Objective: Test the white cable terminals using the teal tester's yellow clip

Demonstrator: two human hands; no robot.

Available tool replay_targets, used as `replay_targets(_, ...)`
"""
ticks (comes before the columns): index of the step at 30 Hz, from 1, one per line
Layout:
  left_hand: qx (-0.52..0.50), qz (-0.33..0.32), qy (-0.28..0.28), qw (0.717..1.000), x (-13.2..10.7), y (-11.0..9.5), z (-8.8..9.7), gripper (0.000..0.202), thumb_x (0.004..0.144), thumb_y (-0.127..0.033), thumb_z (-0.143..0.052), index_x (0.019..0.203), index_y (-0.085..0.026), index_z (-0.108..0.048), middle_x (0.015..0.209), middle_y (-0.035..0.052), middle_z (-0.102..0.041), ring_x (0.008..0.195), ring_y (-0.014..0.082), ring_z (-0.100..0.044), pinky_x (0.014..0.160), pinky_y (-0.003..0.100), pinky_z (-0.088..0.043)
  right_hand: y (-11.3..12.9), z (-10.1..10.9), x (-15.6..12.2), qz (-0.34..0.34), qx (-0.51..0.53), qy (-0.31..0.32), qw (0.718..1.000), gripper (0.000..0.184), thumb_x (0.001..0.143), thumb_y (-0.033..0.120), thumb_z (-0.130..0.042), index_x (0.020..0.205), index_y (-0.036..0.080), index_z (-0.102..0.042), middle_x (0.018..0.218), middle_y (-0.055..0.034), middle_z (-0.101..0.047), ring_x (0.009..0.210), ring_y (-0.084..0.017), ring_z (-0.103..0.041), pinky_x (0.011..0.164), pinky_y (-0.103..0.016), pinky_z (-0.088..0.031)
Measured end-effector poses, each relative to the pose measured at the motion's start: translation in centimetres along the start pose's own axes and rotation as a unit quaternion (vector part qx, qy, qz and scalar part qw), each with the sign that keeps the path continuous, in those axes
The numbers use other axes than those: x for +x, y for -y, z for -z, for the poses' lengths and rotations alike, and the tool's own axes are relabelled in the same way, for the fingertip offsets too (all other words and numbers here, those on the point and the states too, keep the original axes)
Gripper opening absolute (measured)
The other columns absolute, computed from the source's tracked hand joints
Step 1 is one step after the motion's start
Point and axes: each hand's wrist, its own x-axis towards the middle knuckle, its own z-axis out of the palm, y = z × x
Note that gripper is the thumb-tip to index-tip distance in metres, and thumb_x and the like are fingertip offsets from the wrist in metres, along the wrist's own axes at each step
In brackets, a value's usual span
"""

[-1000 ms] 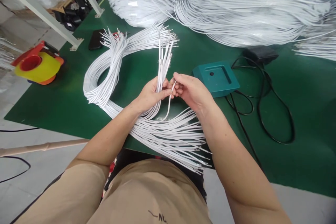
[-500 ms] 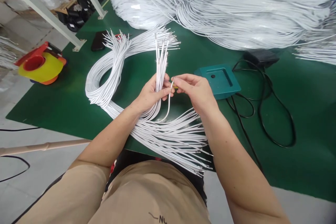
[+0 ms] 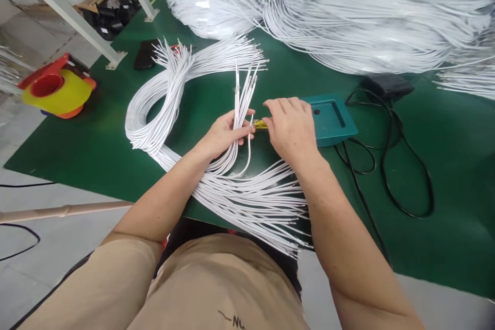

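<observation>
My left hand (image 3: pixel 228 131) is closed around a small bunch of white wires (image 3: pixel 244 95), their ends standing up above the fingers. One single white wire (image 3: pixel 249 152) curves up apart from the bunch, and its tip rises by my left thumb. My right hand (image 3: pixel 292 126) is palm down just to the right, thumb and fingers apart, with no wire seen in it. Between the two hands shows a small yellow part (image 3: pixel 260 124), partly hidden by my right hand. Behind that hand sits a teal device (image 3: pixel 332 118) with a recessed top.
A looped bundle of white wires (image 3: pixel 145 108) lies left, with loose ends (image 3: pixel 251 201) fanned before me. Large wire heaps (image 3: pixel 367 15) fill the back. Black cables (image 3: pixel 386 154) and an adapter (image 3: pixel 386 86) lie right. A tape dispenser (image 3: pixel 58 87) stands at left near a metal post (image 3: pixel 77 26).
My right hand has let go of the single wire's tip and drawn back right, its fingers spreading. More of the yellow part shows. The upright wires in my left hand now lean and fan more.
</observation>
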Motion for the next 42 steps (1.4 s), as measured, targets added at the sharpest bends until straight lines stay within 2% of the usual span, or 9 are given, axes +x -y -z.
replay_targets(5,0.090,0.003,-0.018,0.996,0.2,0.1,0.0,0.042,0.075,-0.017,-0.068,0.115,-0.015,-0.055,0.082,0.0025,-0.066,0.070,0.0125,-0.067,0.053,0.019,-0.045,-1.3,-0.3,0.6,0.009,-0.044,0.075,0.996,0.026,0.086,0.010,-0.044,0.099,0.012,-0.065,0.082,-0.0128,-0.069,0.085,-0.026,-0.055,0.093,-0.044,-0.034)
replay_targets(12,0.124,0.010,-0.029,0.992,0.4,0.3,0.0,0.041,0.072,-0.016,-0.069,0.111,-0.015,-0.054,0.081,0.0037,-0.068,0.068,0.0138,-0.068,0.054,0.021,-0.048,-1.3,-0.5,0.5,0.028,-0.044,0.078,0.996,0.026,0.085,0.012,-0.045,0.093,0.015,-0.070,0.096,-0.0141,-0.069,0.098,-0.029,-0.051,0.098,-0.048,-0.032)
replay_targets(18,0.154,0.006,-0.044,0.987,0.6,0.8,0.3,0.041,0.071,-0.015,-0.069,0.110,-0.015,-0.055,0.078,0.0029,-0.068,0.067,0.0152,-0.069,0.053,0.022,-0.050,-1.4,-0.8,0.5,0.038,-0.045,0.092,0.994,0.030,0.088,0.010,-0.044,0.099,0.013,-0.071,0.088,-0.0122,-0.070,0.094,-0.026,-0.051,0.101,-0.045,-0.029)
replay_targets(28,0.244,0.025,-0.064,0.967,0.6,0.6,0.0,0.039,0.069,-0.016,-0.069,0.107,-0.015,-0.060,0.075,0.0026,-0.071,0.064,0.0138,-0.068,0.056,0.022,-0.054,-1.2,-0.8,1.0,0.029,-0.113,0.147,0.982,0.033,0.088,0.009,-0.042,0.091,0.015,-0.073,0.085,-0.0096,-0.072,0.099,-0.025,-0.055,0.103,-0.043,-0.029)
replay_targets(30,0.250,0.027,-0.061,0.966,0.7,0.7,0.0,0.040,0.069,-0.017,-0.070,0.108,-0.015,-0.060,0.076,0.0032,-0.072,0.065,0.0149,-0.069,0.056,0.023,-0.055,-1.1,-0.6,0.8,0.026,-0.105,0.131,0.985,0.034,0.091,0.014,-0.039,0.100,0.014,-0.072,0.097,-0.0102,-0.072,0.109,-0.026,-0.053,0.109,-0.048,-0.024)
replay_targets(32,0.249,0.029,-0.058,0.966,0.8,0.8,0.1,0.041,0.069,-0.018,-0.070,0.109,-0.015,-0.061,0.076,0.0037,-0.072,0.065,0.0152,-0.068,0.056,0.023,-0.054,-1.3,-0.4,0.4,0.004,-0.098,0.080,0.992,0.037,0.094,0.020,-0.037,0.115,0.014,-0.066,0.120,-0.0114,-0.067,0.124,-0.028,-0.045,0.114,-0.055,-0.014)
replay_targets(35,0.238,0.028,-0.056,0.969,0.7,0.8,0.2,0.040,0.069,-0.017,-0.070,0.108,-0.014,-0.061,0.076,0.0046,-0.072,0.062,0.0148,-0.068,0.056,0.024,-0.054,-2.2,-0.5,-0.3,-0.087,-0.097,-0.009,0.991,0.043,0.096,0.026,-0.036,0.134,0.014,-0.053,0.144,-0.0156,-0.049,0.138,-0.034,-0.032,0.112,-0.066,-0.007)
replay_targets(38,0.221,0.032,-0.051,0.973,0.6,0.5,0.4,0.039,0.069,-0.016,-0.070,0.107,-0.014,-0.061,0.075,0.0047,-0.071,0.064,0.0155,-0.068,0.058,0.025,-0.054,-3.2,-1.0,-0.8,-0.144,-0.092,-0.043,0.984,0.048,0.096,0.032,-0.037,0.140,0.015,-0.045,0.146,-0.0192,-0.045,0.138,-0.038,-0.031,0.107,-0.071,-0.010)
replay_targets(42,0.182,0.034,-0.058,0.981,0.4,0.2,1.0,0.042,0.068,-0.015,-0.072,0.109,-0.013,-0.059,0.074,0.0038,-0.070,0.065,0.0153,-0.068,0.059,0.024,-0.053,-3.5,-0.9,-0.9,-0.141,-0.097,-0.032,0.985,0.046,0.096,0.032,-0.040,0.138,0.016,-0.047,0.143,-0.0181,-0.048,0.136,-0.037,-0.034,0.108,-0.067,-0.016)
